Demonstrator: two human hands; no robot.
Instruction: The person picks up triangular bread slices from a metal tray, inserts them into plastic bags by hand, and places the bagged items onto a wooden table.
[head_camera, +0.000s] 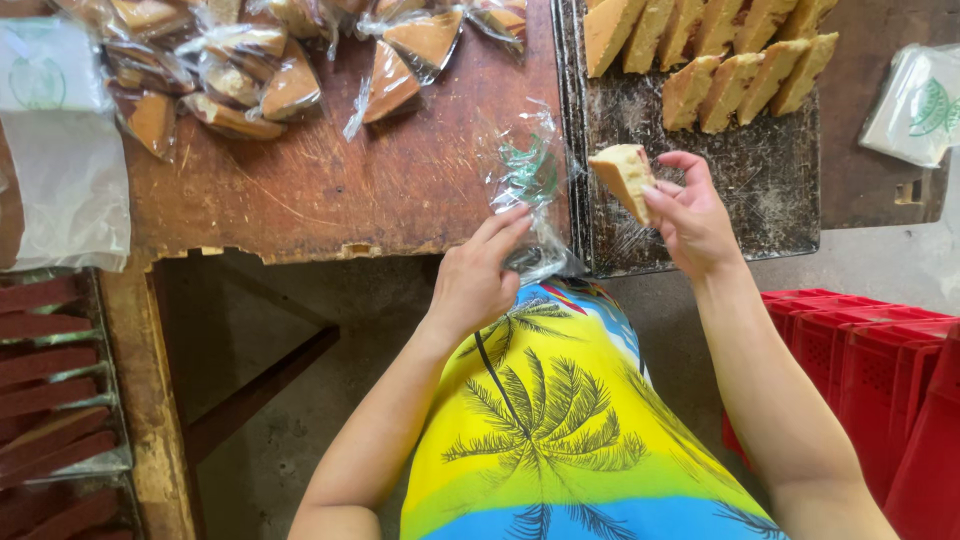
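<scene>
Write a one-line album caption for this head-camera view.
Right hand holds a tan cake wedge; left hand grips a clear plastic bag by a dark baking tray.

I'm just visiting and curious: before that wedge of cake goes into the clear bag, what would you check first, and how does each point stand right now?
1. Cake wedge held firmly: ok, the right hand pinches it between thumb and fingertips.
2. Clear plastic bag in hand: ok, the left hand has it by the lower part.
3. Bag mouth open wide enough: cannot tell, the film is crumpled and its opening does not show.
4. Wedge near the bag: ok, it is just to the right of it, apart from it.
5. More wedges ready: ok, two rows lie on the dark tray.
6. Room for the finished pack: ok, bare wood on the wooden table below the wrapped wedges.
</scene>
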